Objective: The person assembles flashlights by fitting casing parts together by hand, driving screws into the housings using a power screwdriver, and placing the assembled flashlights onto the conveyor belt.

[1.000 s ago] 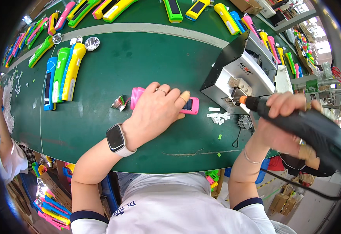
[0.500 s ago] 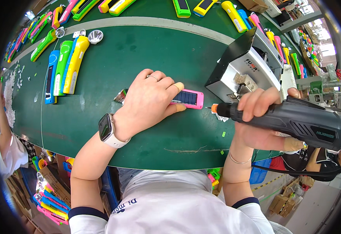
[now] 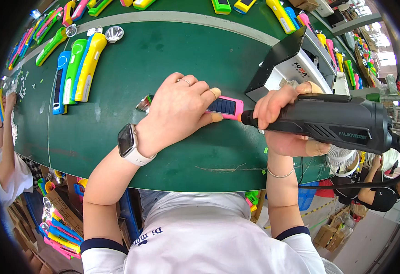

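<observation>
A pink flashlight with a dark solar panel [image 3: 223, 107] lies on the green table, its head end mostly hidden. My left hand [image 3: 178, 107] is closed over it from above, thumb and forefinger along its sides near the panel. My right hand [image 3: 284, 121] is wrapped round a black electric screwdriver [image 3: 332, 123] held level. The orange-ringed tip of the screwdriver meets the pink tail end of the flashlight; the bit itself is hidden. Fingertips on both hands wear tan covers.
Blue, green and yellow flashlights [image 3: 74, 75] lie side by side at the left. A black and white box-shaped machine [image 3: 291, 68] stands just beyond my right hand. More flashlights [image 3: 280, 16] line the far side. Another person's arm [image 3: 8, 132] is at the left edge.
The screwdriver has moved left, from a small gap off the flashlight's tail end up against it. My left hand and the flashlight have shifted slightly right and away from me.
</observation>
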Action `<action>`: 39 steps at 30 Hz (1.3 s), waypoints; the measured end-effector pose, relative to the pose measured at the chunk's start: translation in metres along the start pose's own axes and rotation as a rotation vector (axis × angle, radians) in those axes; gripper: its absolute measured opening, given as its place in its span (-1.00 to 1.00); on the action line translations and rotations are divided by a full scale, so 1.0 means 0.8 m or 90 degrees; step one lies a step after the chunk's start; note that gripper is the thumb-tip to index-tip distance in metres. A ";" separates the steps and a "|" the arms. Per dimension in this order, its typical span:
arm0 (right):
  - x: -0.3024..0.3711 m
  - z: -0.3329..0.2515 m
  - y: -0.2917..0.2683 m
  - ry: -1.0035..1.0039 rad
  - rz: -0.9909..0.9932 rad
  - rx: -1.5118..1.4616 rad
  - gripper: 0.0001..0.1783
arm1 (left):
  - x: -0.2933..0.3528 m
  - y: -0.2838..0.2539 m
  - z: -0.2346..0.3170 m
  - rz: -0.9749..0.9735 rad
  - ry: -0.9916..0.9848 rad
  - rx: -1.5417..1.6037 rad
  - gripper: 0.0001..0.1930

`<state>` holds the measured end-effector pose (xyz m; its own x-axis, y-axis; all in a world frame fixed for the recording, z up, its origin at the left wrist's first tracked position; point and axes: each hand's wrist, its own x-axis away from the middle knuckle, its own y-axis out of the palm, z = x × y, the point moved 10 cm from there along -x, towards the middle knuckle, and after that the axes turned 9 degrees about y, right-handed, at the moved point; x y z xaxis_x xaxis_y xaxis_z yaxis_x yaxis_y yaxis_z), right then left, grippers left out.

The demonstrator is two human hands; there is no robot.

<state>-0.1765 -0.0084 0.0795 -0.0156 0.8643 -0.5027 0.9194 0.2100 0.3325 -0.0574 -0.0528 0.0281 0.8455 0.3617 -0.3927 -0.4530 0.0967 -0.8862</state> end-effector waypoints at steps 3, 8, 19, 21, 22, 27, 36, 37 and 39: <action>0.011 -0.025 -0.012 -0.076 0.049 -0.019 0.10 | 0.002 0.001 0.005 -0.012 0.008 -0.006 -0.56; 0.047 -0.106 -0.048 -0.148 0.303 0.210 0.11 | 0.029 -0.027 0.013 0.017 0.005 -0.003 -0.55; 0.074 -0.029 0.043 0.225 0.022 0.955 -0.58 | 0.076 -0.034 0.013 0.052 -0.037 0.046 -0.55; 0.059 0.022 0.060 0.212 -0.019 0.908 -0.52 | 0.079 -0.034 0.011 0.058 -0.040 0.051 -0.54; 0.056 0.038 0.057 0.211 -0.018 0.908 -0.52 | 0.077 -0.034 0.011 0.060 -0.040 0.049 -0.55; 0.062 0.085 0.043 0.226 -0.040 0.832 -0.52 | 0.074 -0.031 0.005 0.079 -0.037 0.068 -0.58; 0.054 0.092 0.032 0.296 0.001 0.791 -0.61 | 0.070 -0.024 0.007 0.109 0.041 0.061 -0.63; 0.054 0.092 0.030 0.298 -0.001 0.792 -0.62 | 0.068 -0.024 0.007 0.109 0.042 0.059 -0.63; 0.053 0.092 0.030 0.297 -0.004 0.791 -0.62 | 0.068 -0.024 0.008 0.108 0.043 0.054 -0.63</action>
<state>-0.1262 -0.0002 0.0069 0.0758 0.9921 -0.0997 0.6611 -0.1248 -0.7399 -0.0048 -0.0290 0.0256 0.7708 0.3171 -0.5525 -0.6101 0.1179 -0.7835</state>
